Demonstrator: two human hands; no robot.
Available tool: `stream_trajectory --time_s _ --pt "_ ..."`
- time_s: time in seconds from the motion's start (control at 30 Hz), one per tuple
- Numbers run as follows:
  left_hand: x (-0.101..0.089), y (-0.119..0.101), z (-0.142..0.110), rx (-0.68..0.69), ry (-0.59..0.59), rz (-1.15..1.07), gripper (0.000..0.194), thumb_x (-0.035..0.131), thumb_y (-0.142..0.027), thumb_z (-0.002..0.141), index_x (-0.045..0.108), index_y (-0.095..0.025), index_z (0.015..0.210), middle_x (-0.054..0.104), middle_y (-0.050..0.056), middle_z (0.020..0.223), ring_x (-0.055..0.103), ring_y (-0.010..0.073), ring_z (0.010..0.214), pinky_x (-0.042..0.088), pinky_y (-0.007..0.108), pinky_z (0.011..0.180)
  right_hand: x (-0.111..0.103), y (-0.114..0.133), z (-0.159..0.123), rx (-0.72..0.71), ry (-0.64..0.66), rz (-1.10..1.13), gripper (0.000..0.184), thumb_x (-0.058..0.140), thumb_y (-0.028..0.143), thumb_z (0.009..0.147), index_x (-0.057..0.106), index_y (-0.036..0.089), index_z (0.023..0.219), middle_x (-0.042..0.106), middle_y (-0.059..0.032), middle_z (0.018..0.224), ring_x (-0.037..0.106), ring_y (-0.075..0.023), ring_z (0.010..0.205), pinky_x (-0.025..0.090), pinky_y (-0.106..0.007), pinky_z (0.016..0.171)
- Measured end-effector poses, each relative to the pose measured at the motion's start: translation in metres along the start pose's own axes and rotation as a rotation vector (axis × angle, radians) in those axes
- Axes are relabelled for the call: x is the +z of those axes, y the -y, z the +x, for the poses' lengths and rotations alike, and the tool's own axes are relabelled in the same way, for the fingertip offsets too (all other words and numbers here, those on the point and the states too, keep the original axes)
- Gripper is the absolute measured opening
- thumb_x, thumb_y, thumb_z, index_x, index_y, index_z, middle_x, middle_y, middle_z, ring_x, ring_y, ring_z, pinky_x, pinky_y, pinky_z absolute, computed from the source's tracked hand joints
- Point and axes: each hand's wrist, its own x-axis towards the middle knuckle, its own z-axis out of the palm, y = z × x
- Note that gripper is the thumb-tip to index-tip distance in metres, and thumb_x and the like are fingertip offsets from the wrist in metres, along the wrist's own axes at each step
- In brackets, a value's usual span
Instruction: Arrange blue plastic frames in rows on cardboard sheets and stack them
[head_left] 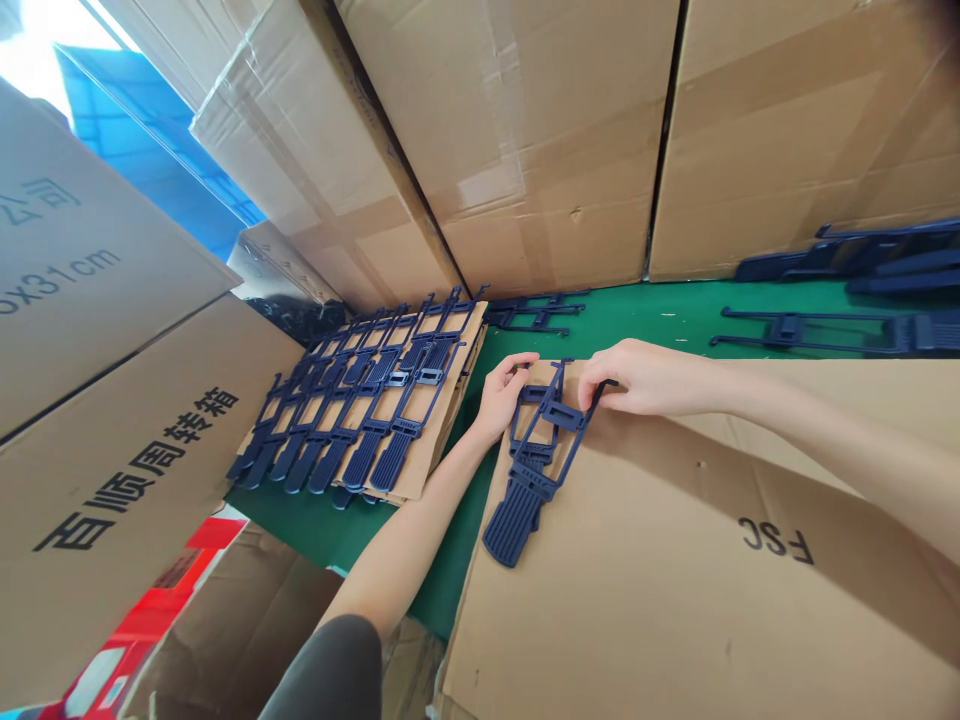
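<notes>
Two dark blue plastic frames (534,478), each with long side arms and a ribbed paddle end, lie overlapping near the left edge of a large flat cardboard sheet (675,560). My right hand (626,378) pinches the arm tip of the upper frame, which seems slightly raised there. At the upper left corner of the lower frame, my left hand (501,395) has its fingers curled in and its thumb against the frame; its fingertips are partly hidden. To the left, several matching frames lie in overlapping rows on a cardboard stack (420,480).
Under everything is a green table surface (630,320). More blue frames (825,330) lie at the right, and a few (536,312) at the back. Tall cardboard boxes (525,130) stand behind; printed boxes (112,470) crowd the left. A red-edged carton (172,590) sits lower left.
</notes>
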Motion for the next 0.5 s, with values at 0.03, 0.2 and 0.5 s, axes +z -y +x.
stream_trajectory --time_s 0.03,0.2,0.5 --pt "0.0 0.0 0.0 0.006 -0.003 0.007 0.024 0.056 -0.022 0.084 0.068 -0.017 0.104 0.07 0.005 0.098 0.063 0.0148 0.075 0.051 0.026 0.068 0.002 0.002 0.001 -0.036 -0.005 0.009 0.027 0.051 0.006 0.076 0.074 0.02 0.082 0.071 -0.0028 0.089 0.065 -0.0184 0.084 0.046 -0.028 0.078" --pt "0.0 -0.002 0.0 0.032 -0.014 0.035 0.023 0.055 -0.02 0.083 0.07 -0.017 0.102 0.07 0.005 0.104 0.062 0.0155 0.08 0.05 0.025 0.069 0.02 0.024 0.004 -0.188 -0.084 -0.006 0.029 0.049 0.001 0.079 0.072 0.019 0.078 0.066 -0.0063 0.09 0.058 -0.0191 0.086 0.044 -0.031 0.08" --pt "0.0 0.005 0.003 0.039 0.004 0.029 0.024 0.056 -0.023 0.084 0.068 -0.018 0.103 0.07 0.004 0.099 0.061 0.015 0.074 0.049 0.025 0.065 0.056 0.061 0.001 -0.378 -0.047 0.031 0.03 0.053 -0.005 0.078 0.073 0.018 0.08 0.054 -0.005 0.084 0.048 -0.0157 0.08 0.039 -0.028 0.071"
